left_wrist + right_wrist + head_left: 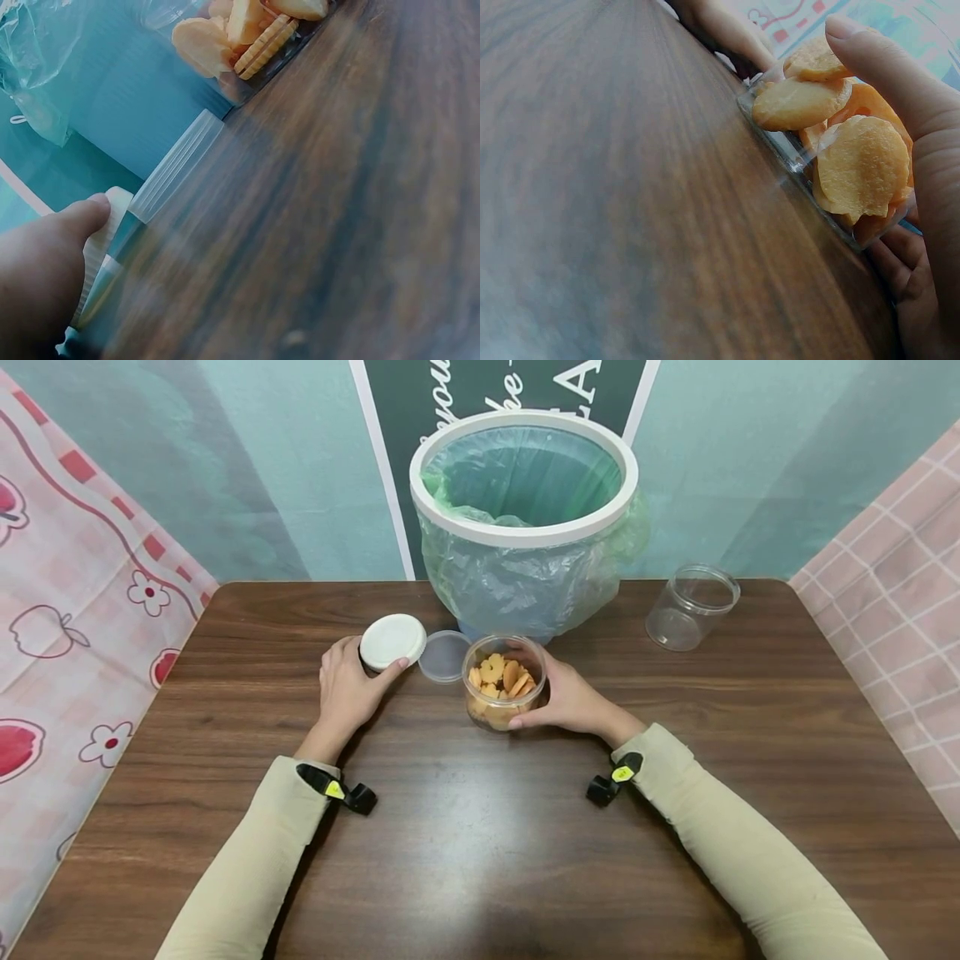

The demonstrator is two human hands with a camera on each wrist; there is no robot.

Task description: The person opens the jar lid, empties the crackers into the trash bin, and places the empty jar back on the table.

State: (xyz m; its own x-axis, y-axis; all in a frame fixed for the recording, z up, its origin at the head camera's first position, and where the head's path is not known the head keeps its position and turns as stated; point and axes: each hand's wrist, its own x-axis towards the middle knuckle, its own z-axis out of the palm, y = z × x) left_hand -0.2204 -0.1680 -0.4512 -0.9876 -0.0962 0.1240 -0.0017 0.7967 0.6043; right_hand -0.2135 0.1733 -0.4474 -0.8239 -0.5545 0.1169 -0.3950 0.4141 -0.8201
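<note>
My left hand holds a round white lid at the left, with the thumb on its near rim. The lid's ribbed edge shows beside the thumb in the left wrist view. Around a clear plastic jar curls my right hand, thumb in front and fingers partly hidden behind. The jar stands uncovered on the table and holds several golden, partly flower-shaped crackers. Between the white lid and the jar lies a translucent plastic lid.
A trash bin with a white rim and a green bag liner stands behind the jar. Another clear jar, without a lid, sits at the back right of the wooden table. Curtains hang on both sides.
</note>
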